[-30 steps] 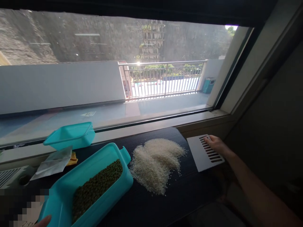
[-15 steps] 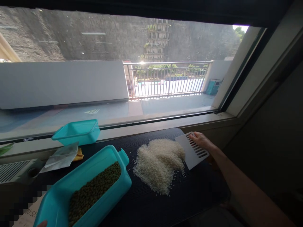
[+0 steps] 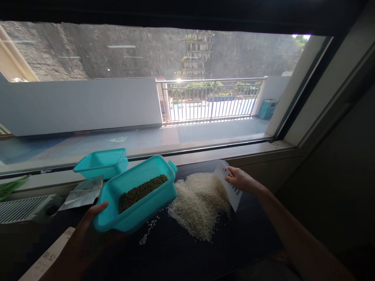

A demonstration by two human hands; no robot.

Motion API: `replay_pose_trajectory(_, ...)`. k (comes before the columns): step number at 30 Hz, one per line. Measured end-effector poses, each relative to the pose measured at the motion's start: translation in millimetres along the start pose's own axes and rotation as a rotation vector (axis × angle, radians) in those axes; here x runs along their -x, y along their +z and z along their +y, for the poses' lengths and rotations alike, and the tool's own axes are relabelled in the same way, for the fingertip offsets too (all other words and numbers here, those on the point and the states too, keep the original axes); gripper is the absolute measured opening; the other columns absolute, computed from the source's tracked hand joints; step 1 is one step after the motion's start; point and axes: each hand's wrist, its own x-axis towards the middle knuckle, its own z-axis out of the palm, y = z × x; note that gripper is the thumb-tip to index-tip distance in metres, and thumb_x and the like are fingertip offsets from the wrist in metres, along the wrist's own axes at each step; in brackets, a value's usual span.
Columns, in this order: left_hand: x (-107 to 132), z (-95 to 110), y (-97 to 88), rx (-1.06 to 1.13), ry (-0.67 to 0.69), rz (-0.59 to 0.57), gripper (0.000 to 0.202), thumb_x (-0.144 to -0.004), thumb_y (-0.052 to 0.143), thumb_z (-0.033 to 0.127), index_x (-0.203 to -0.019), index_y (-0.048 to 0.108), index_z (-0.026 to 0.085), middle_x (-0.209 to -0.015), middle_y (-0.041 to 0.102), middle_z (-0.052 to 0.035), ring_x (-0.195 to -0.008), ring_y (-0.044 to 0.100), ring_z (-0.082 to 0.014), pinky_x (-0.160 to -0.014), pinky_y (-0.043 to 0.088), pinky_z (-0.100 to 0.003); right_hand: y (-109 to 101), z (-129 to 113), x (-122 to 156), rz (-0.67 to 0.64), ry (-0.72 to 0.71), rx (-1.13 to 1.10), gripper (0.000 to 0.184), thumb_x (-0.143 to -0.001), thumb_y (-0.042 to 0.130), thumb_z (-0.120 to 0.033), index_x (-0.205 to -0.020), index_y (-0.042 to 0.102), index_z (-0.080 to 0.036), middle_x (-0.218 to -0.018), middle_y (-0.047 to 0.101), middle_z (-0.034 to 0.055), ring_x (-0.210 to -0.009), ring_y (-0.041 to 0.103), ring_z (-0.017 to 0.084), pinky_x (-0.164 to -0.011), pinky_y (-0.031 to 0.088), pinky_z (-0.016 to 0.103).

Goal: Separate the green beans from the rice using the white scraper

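My left hand (image 3: 95,216) grips the near left end of a turquoise plastic bin (image 3: 140,218), its thumb over the rim. Green beans (image 3: 143,191), perhaps mung beans, lie inside it. The bin is tilted, its far end close to a heap of white rice (image 3: 199,203) on the dark table. My right hand (image 3: 238,179) is closed on the slotted part of a white plastic scraper (image 3: 228,185). That scraper stands tilted at the right edge of the heap, its lower edge touching the rice.
Another turquoise bin (image 3: 102,162) rests by the window sill. A silvery packet (image 3: 83,191) lies in front of it. At lower left is a pale device showing digits (image 3: 48,255), near a grey vent (image 3: 23,208). Loose grains (image 3: 149,230) are scattered on the dark tabletop (image 3: 175,257).
My left hand has brought the bean bin up and to the right, towards the rice, uncovering loose grains. My right hand has tipped the scraper more upright against the heap.
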Motion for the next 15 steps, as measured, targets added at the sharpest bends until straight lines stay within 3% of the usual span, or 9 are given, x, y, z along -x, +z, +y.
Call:
replay_pose_trajectory(3, -34.6, 22.6, 52.6, 0.077, -0.037, -0.315, 0.049, -0.078, 0.053, 0.035, -0.125, 0.047, 0.023, -0.097, 0.067, -0.0068, -0.076, 0.067, -0.0255, -0.071, 0.056, -0.048, 6.6, -13.7, 18.5, -0.012, -0.048, 0.017, 0.031, -0.077, 0.050, -0.022, -0.105, 0.064, -0.019, -0.091, 0.070, 0.0047, -0.081, 0.063, 0.017, -0.066, 0.041, 0.023)
replay_pose_trajectory(6, -65.2, 42.8, 110.9, 0.020, -0.112, -0.556, 0.045, -0.079, 0.051, 0.041, -0.119, 0.050, 0.018, -0.088, 0.066, -0.0087, -0.073, 0.067, -0.0246, -0.069, 0.056, -0.045, 15.1, -24.7, 29.4, -0.011, -0.016, 0.051, 0.038, -0.078, 0.049, -0.022, -0.113, 0.061, -0.020, -0.096, 0.070, 0.0056, -0.084, 0.063, 0.018, -0.069, 0.041, 0.024)
replay_pose_trajectory(10, -96.4, 54.4, 182.5, -0.092, -0.114, -0.684, 0.054, -0.076, 0.053, 0.048, -0.118, 0.046, 0.016, -0.084, 0.064, -0.0123, -0.075, 0.067, -0.0277, -0.070, 0.056, -0.046, 24.8, -32.5, 34.3, 0.006, 0.040, 0.080, 0.040, -0.078, 0.049, -0.030, -0.115, 0.061, -0.023, -0.098, 0.070, 0.0048, -0.088, 0.064, 0.020, -0.070, 0.041, 0.027)
replay_pose_trajectory(15, -120.5, 43.0, 252.2, -0.273, -0.186, -0.766, 0.052, -0.074, 0.050, 0.054, -0.111, 0.047, 0.017, -0.082, 0.062, -0.0108, -0.071, 0.066, -0.0256, -0.067, 0.056, -0.042, 33.3, -38.0, 39.0, 0.025, 0.075, 0.126, 0.041, -0.074, 0.050, -0.031, -0.114, 0.062, -0.026, -0.102, 0.070, 0.0048, -0.094, 0.063, 0.024, -0.074, 0.041, 0.030)
